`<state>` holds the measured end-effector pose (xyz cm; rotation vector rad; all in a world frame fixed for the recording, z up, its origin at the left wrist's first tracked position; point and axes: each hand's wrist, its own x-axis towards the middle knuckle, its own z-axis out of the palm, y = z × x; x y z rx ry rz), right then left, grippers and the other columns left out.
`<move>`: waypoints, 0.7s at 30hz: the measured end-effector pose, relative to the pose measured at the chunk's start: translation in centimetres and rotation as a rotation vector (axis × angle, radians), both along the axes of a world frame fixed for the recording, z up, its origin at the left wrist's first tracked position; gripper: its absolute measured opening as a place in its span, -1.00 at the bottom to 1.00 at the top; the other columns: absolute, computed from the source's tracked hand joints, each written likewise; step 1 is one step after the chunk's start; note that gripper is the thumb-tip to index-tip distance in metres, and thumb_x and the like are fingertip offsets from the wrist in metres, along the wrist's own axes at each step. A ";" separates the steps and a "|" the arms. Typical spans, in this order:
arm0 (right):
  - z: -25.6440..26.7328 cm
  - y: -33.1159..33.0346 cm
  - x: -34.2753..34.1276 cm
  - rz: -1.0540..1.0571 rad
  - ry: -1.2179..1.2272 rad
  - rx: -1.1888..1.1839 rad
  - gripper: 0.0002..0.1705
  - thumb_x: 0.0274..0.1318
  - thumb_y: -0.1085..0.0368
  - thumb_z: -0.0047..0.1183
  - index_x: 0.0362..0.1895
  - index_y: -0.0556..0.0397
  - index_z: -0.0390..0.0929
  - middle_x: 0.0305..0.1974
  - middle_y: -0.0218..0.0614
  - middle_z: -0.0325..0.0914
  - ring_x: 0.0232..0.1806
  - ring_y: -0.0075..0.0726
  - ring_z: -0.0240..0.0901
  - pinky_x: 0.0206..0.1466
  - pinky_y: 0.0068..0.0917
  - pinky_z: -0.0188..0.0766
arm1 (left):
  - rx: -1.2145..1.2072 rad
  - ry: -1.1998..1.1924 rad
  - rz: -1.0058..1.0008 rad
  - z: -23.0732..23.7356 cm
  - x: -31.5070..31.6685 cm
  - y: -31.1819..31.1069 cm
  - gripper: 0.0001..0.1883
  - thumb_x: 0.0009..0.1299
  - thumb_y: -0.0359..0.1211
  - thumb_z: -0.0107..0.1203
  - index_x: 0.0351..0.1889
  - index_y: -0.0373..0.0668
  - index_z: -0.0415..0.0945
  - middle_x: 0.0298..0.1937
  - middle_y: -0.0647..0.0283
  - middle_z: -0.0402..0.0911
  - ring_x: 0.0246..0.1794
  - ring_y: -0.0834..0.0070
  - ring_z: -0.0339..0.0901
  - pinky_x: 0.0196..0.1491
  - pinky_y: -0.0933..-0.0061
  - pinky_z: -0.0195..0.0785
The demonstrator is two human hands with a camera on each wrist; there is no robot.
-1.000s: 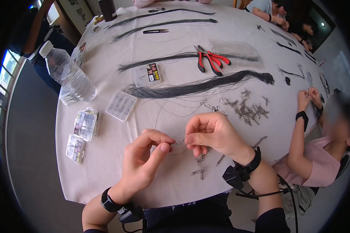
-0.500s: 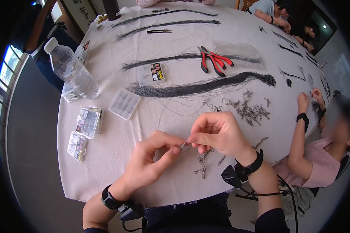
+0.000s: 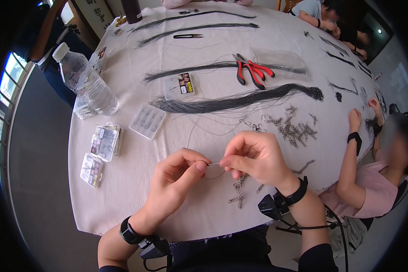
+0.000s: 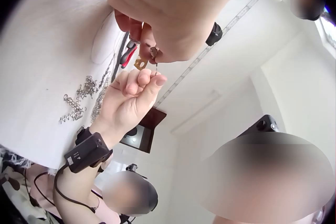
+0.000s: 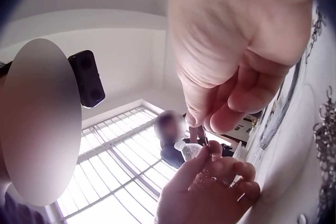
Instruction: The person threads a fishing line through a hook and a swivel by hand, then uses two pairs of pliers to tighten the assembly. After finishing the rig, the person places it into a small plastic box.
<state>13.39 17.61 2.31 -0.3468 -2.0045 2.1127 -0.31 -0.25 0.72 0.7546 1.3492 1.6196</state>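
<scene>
Over the near part of the table, my left hand (image 3: 179, 174) pinches one end of a small, slim metal fitting (image 3: 212, 164) between thumb and forefinger. Thumb and forefinger of my right hand (image 3: 258, 156) pinch its other end, so it spans the short gap between both hands. The fingertips hide most of it, and I cannot tell its exact kind. A thin dark line (image 3: 215, 176) curves below the fingers. Loose metal swivel-like links (image 3: 236, 200) lie below my right hand, and a bigger pile of the links (image 3: 293, 130) lies beyond it.
A thick bundle of dark line (image 3: 249, 99) crosses the table, with red-handled pliers (image 3: 254, 72) and thread snips (image 3: 188, 36) farther back. Clear hook boxes (image 3: 148, 121) and a water bottle (image 3: 87, 81) stand left. Another person (image 3: 369, 181) sits at the right.
My hands came together around the small fitting, then drew slightly apart, so it now shows stretched between the fingertips. The view shifted a little; the things on the table stayed put.
</scene>
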 end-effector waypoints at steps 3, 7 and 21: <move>-0.2 0.2 0.1 -0.039 0.048 -0.018 -0.90 0.25 0.41 0.27 -0.28 0.19 0.63 -0.40 -0.37 0.67 -0.48 -0.67 0.54 -0.43 -0.70 0.46 | 0.010 -0.017 0.014 0.0 -0.2 0.1 -0.86 0.55 -0.42 0.12 -0.04 -0.27 0.62 -0.25 0.42 0.61 -0.21 0.74 0.45 -0.10 0.63 0.29; 0.2 0.9 0.2 -0.114 0.063 0.015 -0.89 0.28 0.39 0.25 -0.25 0.20 0.62 -0.42 -0.38 0.64 -0.50 -0.68 0.52 -0.44 -0.72 0.44 | -0.008 -0.009 -0.032 0.1 -0.7 0.2 -0.83 0.51 -0.43 0.18 -0.01 -0.30 0.61 -0.23 0.39 0.63 -0.17 0.70 0.51 -0.03 0.60 0.35; 0.3 1.6 0.1 0.060 -0.020 0.261 -0.82 0.13 0.35 0.39 -0.36 0.15 0.62 -0.48 -0.43 0.63 -0.51 -0.69 0.53 -0.46 -0.69 0.42 | 0.069 0.054 0.138 -0.3 -0.6 0.3 -0.79 0.46 -0.47 0.24 0.01 -0.34 0.61 -0.13 0.17 0.75 -0.07 0.53 0.69 0.08 0.51 0.44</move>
